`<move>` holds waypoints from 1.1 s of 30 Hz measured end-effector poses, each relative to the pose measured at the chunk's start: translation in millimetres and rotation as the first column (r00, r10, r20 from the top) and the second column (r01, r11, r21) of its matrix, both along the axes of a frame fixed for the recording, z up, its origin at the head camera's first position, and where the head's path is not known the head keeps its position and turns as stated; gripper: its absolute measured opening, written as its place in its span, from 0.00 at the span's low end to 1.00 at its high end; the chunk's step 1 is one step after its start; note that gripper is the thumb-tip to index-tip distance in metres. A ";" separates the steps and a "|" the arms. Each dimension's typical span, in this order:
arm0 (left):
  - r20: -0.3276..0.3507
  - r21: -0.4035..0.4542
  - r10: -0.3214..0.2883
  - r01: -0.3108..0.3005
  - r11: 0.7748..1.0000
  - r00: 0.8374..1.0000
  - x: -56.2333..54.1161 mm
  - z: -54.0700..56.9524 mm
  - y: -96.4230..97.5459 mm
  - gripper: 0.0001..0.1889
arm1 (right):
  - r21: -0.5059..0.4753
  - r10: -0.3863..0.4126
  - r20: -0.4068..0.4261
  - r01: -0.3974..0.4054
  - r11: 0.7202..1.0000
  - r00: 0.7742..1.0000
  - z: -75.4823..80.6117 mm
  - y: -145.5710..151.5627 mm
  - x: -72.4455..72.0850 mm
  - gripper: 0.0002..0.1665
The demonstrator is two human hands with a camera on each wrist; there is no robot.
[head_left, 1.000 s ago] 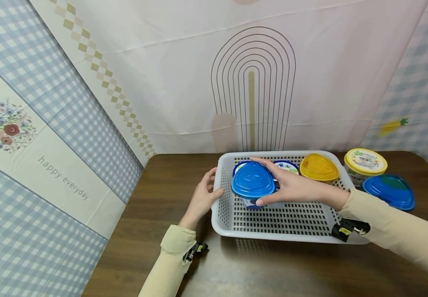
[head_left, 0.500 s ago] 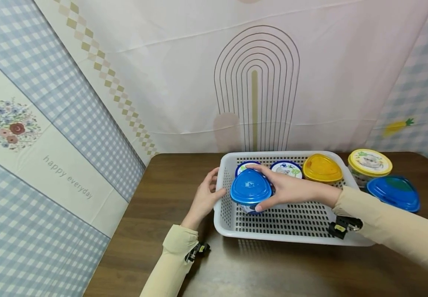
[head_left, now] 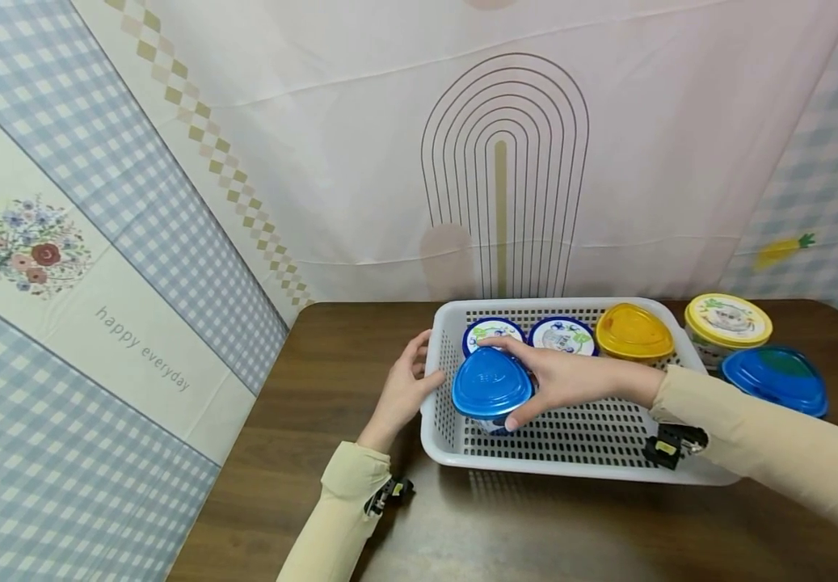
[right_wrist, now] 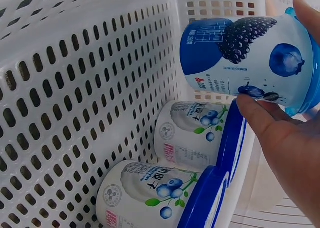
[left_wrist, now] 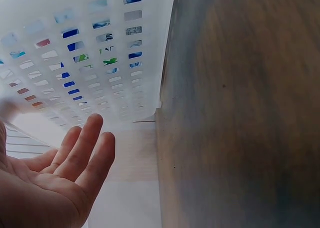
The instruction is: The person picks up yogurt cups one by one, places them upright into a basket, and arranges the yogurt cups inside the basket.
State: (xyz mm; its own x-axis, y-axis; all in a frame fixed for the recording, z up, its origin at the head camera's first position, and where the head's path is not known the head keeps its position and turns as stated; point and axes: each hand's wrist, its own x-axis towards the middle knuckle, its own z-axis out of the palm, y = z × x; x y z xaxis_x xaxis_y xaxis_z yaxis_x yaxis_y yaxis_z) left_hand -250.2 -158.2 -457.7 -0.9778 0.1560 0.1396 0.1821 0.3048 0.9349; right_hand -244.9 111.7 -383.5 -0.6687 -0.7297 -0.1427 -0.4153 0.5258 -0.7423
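Observation:
My right hand [head_left: 564, 380] grips a yogurt tub [head_left: 493, 388] with a blue rounded-triangular lid, over the left part of the white plastic basket [head_left: 579, 469]. In the right wrist view, blueberry and blackberry pictures show on the side of this yogurt tub [right_wrist: 240, 57]; thumb and fingers lie on either side. Whether its base touches the basket floor is hidden. My left hand [head_left: 398, 396] holds the basket's left rim, thumb over the edge and other fingers outside. Behind the held tub stand two round tubs with white, blue-edged lids, a left tub [head_left: 493, 330] and a right tub [head_left: 562, 333].
A yellow-lidded tub [head_left: 634, 330] occupies the basket's back right corner. Outside, to the right, are a round yellow-rimmed tub [head_left: 728, 322] and a blue-lidded container [head_left: 775, 380]. The basket stands on a brown wooden table [head_left: 331, 364], with a patterned cloth [head_left: 360, 162] behind.
My right hand has brought the blue-lidded yogurt tub toward the basket's front, uncovering more of the round lids behind it. My left hand stays at the rim. The view has shifted slightly.

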 end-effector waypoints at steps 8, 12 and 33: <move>0.002 0.006 0.008 -0.008 1.000 1.000 -0.9 -2.2 0.7 0.37 | 0.014 0.059 0.023 -0.059 0.998 0.998 -8.9 0.5 -5.1 0.64; 0.003 0.010 0.008 -0.008 1.000 1.000 -0.4 -1.7 0.8 0.37 | 0.022 0.083 0.049 -0.085 0.996 0.995 -14.7 -0.6 -7.0 0.63; 0.004 0.018 0.013 -0.013 1.000 1.000 -1.0 -2.6 1.4 0.37 | 0.016 0.088 0.096 -0.089 0.996 0.991 -24.4 -2.4 -10.0 0.64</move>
